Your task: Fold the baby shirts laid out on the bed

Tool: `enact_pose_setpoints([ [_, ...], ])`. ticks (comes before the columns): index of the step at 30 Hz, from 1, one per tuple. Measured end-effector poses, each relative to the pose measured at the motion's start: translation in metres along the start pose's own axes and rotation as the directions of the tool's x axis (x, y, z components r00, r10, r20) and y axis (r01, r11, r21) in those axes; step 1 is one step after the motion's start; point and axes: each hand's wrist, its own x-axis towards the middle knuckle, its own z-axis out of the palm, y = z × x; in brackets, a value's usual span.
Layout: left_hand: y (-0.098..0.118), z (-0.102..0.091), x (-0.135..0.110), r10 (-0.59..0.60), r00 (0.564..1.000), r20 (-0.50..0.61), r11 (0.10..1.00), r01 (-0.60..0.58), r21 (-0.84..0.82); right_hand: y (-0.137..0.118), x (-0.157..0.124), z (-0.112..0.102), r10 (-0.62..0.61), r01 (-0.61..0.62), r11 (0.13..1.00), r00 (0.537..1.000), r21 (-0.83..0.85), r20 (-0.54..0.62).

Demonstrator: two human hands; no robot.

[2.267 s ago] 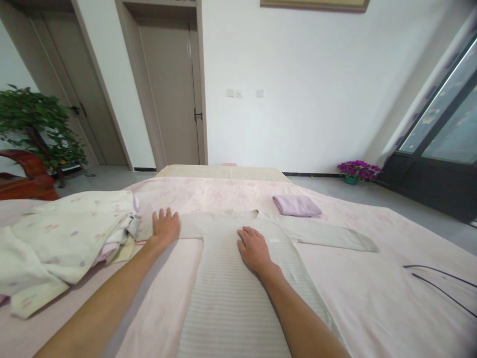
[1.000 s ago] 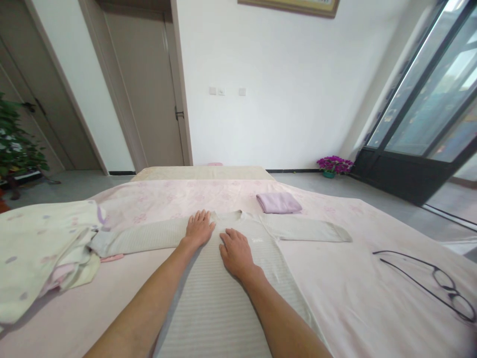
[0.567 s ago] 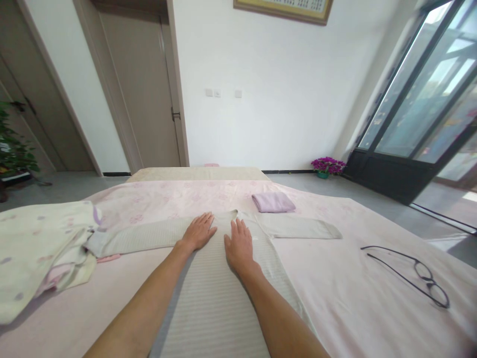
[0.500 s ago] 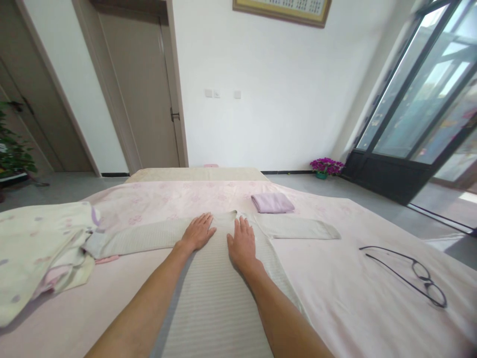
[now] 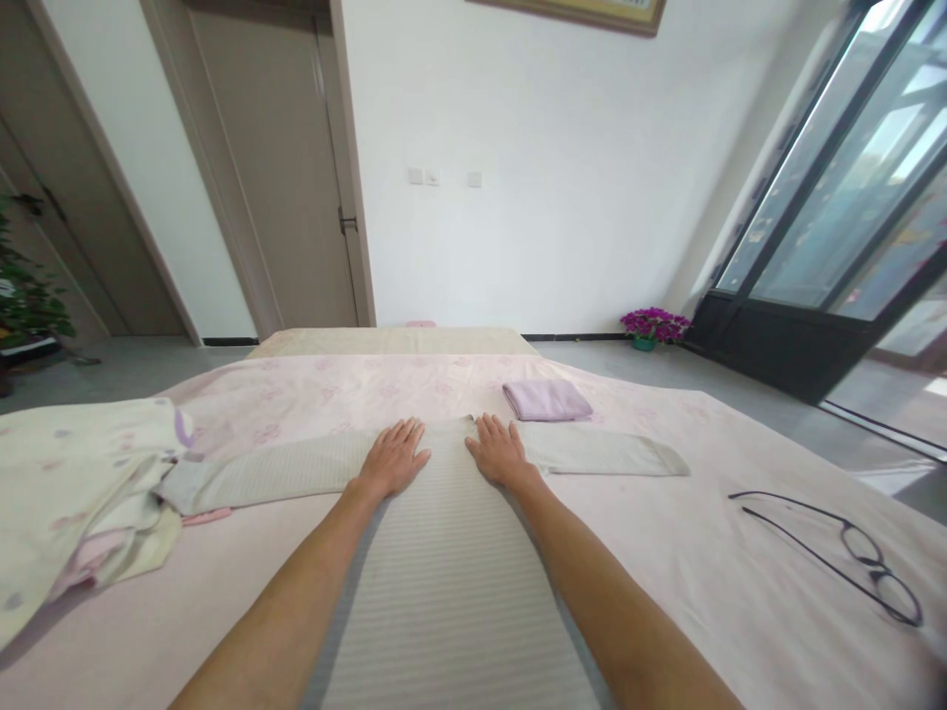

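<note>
A pale grey, finely striped long-sleeved top point(image 5: 451, 582) lies spread on the pink bedsheet, its sleeves stretched out to both sides. My left hand point(image 5: 395, 457) rests flat on its left shoulder, fingers open and pointing away from me. On the right shoulder, close to the neckline, my right hand point(image 5: 499, 451) also lies flat with its fingers a little apart. Neither hand grips the cloth. The end of the left sleeve reaches a heap of pale spotted cloth point(image 5: 66, 493).
Just beyond the right sleeve lies a folded lilac cloth point(image 5: 548, 400). Eyeglasses point(image 5: 862, 547) rest on the pink sheet point(image 5: 666, 572) at the right. A pink strip point(image 5: 207, 517) shows below the left sleeve. Purple flowers point(image 5: 655, 325) stand on the floor near the glass door.
My right hand has slid right and slightly away from me, onto the right shoulder of the top. My left hand has hardly moved. The view has shifted a little.
</note>
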Motion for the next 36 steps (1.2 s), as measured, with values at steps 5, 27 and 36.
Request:
enact_pose_setpoints([
  [5, 0.001, -0.001, -0.001, -0.043, 0.999, -0.011, 0.999, 0.043, 0.015, 0.008, 0.012, -0.004, 0.02, -0.02, 1.0, 0.998, 0.001, 0.058],
  [27, 0.007, -0.007, -0.009, -0.125, 0.982, -0.138, 0.991, 0.129, 0.02, -0.008, -0.074, -0.009, -0.042, 0.043, 0.999, 0.999, -0.023, 0.031],
  [36, 0.012, -0.013, -0.035, 0.01, 0.999, -0.045, 1.0, -0.01, -0.002, -0.01, -0.077, -0.009, -0.052, 0.051, 0.998, 0.999, -0.02, -0.013],
])
